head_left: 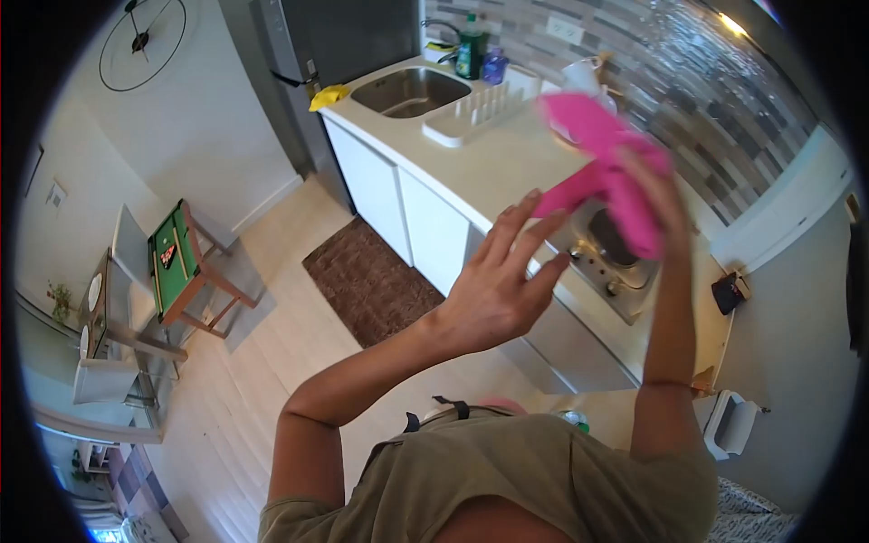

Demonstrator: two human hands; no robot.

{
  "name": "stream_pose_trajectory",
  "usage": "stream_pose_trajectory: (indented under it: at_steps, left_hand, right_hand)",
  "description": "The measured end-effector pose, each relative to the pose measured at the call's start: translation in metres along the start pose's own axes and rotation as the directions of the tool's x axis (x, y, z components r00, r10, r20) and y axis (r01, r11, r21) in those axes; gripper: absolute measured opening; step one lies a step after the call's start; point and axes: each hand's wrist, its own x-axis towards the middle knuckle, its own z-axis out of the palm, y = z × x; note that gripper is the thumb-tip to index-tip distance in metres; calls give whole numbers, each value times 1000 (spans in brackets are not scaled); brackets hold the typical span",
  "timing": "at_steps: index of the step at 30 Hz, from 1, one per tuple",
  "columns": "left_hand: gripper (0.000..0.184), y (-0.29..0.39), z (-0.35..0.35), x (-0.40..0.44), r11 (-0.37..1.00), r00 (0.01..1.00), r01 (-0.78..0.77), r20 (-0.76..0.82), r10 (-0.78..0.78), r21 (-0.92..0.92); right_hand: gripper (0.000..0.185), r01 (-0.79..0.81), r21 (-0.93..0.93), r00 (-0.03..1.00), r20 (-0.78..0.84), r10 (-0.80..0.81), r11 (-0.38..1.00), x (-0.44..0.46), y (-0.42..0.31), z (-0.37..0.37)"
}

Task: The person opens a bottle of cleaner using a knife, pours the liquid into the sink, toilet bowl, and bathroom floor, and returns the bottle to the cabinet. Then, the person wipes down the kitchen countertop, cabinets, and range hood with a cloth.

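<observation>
A bright pink cloth (625, 172), blurred by motion, hangs in the air above the counter and the stove. My right hand (659, 195) is closed on it at its right side. One strip of the cloth reaches left toward my left hand (502, 285). The fingers of my left hand are spread and bent, with the fingertips near the end of that strip; nothing is held in them. Below the cloth, the small metal stove (620, 271) is partly hidden by it.
The counter (507, 172) holds a sink (409, 93), a white dish rack (471, 118), a green bottle (469, 52) and a yellow cloth (329, 97). A brown mat (373, 281) lies on the floor. A small pool table (186, 262) stands at left.
</observation>
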Motion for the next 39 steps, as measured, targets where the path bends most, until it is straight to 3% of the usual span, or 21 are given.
stream_pose_trajectory:
  at_steps: [1,2,4,6,8,10,11,15,17,24,26,27,28,29,30,33,34,35,36,37,39]
  left_hand:
    - [29,-11,-5,-15,995,995,97,16,-97,-15]
    - [29,-22,-11,-28,994,994,110,22,-109,-12]
    - [26,-46,-20,-49,947,950,313,36,-311,-73]
    - [27,-67,-29,-73,896,899,435,95,-427,-90]
    - [27,-100,-30,-101,871,871,491,23,-491,26]
    - [26,-137,-27,-127,824,825,565,-10,-565,50]
    - [25,-154,-25,-138,769,771,637,-34,-636,54]
    - [22,-232,-12,-158,659,669,740,-43,-742,132]
    - [20,-270,-6,-161,561,577,811,-66,-814,164]
    - [20,-379,-5,-163,396,440,887,-176,-880,237]
    - [21,-400,-3,-175,356,381,922,-197,-903,151]
    - [23,-406,-8,-172,333,358,930,-189,-914,155]
    - [25,-411,-11,-177,328,357,929,-187,-915,169]
    - [25,-410,-15,-184,292,323,940,-183,-929,176]
    - [25,-409,-19,-191,266,296,947,-171,-940,177]
    - [22,-397,-34,-219,188,230,960,-206,-951,205]
    - [22,-392,-43,-228,158,210,963,-240,-948,219]
    - [22,-386,-52,-237,142,197,963,-240,-951,228]
    - [23,-379,-63,-245,125,183,963,-240,-953,239]
    - [22,-373,-77,-251,86,141,971,-245,-959,224]
    - [22,-355,-107,-270,43,121,968,-310,-943,248]
  right_hand:
    - [35,180,90,976,107,-189,979,31,37,35]
    - [40,111,-8,982,155,-108,994,63,66,60]
    - [39,89,-315,961,276,1,945,139,153,101]
    - [44,308,-808,940,177,-291,502,178,262,151]
    - [46,523,-814,807,377,-454,253,168,295,198]
    - [46,626,-757,680,413,-606,187,208,310,257]
    - [42,619,-782,662,469,-584,73,234,313,287]
    - [45,611,-785,675,450,-585,100,355,310,415]
    - [45,575,-789,765,427,-482,214,405,302,467]
    - [45,624,-705,759,442,-479,338,541,279,593]
    - [48,366,-657,920,146,-365,660,595,307,642]
    - [44,421,-797,876,233,-422,434,596,300,646]
    - [42,279,-786,956,170,-241,552,602,285,658]
    - [42,331,-858,928,221,-300,393,607,289,665]
    - [44,283,-894,949,208,-237,347,603,273,667]
    - [48,253,-889,968,233,-97,381,614,257,674]
    - [46,216,-901,974,173,-144,377,614,261,678]
    - [47,246,-925,964,203,-174,289,608,255,676]
    - [47,286,-906,954,238,-182,313,620,268,677]
    - [52,248,-918,949,166,-267,310,621,279,680]
    - [68,402,-860,831,198,-519,316,648,312,682]
